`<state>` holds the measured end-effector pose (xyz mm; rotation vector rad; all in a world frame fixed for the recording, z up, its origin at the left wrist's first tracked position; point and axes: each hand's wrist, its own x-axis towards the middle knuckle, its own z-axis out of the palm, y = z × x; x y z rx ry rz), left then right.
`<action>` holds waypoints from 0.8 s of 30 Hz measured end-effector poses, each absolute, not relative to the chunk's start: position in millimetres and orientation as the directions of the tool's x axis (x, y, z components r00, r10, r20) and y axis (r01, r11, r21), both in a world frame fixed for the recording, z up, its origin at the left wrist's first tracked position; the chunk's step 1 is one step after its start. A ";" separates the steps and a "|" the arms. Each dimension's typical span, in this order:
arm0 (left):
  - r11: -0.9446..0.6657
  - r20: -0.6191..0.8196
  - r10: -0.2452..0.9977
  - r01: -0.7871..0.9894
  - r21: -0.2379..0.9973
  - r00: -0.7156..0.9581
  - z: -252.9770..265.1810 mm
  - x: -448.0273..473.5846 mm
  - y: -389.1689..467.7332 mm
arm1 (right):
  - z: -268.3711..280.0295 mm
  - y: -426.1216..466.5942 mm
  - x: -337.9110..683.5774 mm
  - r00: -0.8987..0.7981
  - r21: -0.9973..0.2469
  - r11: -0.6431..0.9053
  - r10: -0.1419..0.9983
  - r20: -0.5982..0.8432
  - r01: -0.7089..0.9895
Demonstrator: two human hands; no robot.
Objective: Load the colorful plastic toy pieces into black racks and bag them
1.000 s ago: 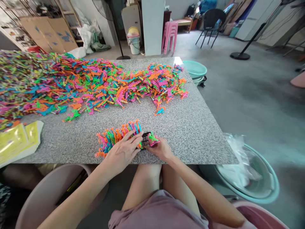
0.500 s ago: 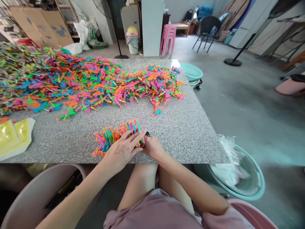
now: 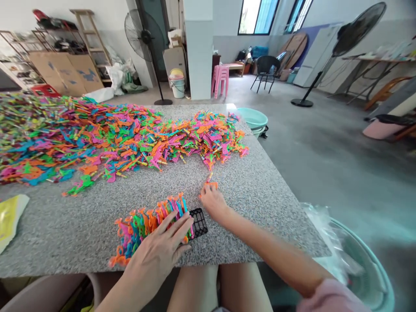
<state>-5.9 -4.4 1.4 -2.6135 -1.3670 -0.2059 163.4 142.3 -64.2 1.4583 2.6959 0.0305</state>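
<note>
A row of small plastic toy guns in orange, pink, green and blue stands packed side by side in a black grid tray. Only the tray's right end shows bare cells. My left hand lies over the right part of the row, its fingers stretched out and resting on the toys. Beyond the tray, to the right, my right hand has its fingers bent around an orange toy gun on the table. The fingers hide most of that toy.
A long heap of loose toy guns covers the back and left of the speckled table. A yellow-and-white packet lies at the left edge. A green basket with plastic bags stands below the table's right side.
My right hand has left the tray's right end and moved forward to a toy gun near the heap, uncovering the bare grid. My left hand stays on the row. The view has tilted up.
</note>
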 end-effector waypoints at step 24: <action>-0.491 0.130 0.866 0.870 0.047 0.482 10.1 -10.4 -5.9 | -84.0 116.5 174.8 -0.504 -0.915 0.195 0.864 -0.010 0.353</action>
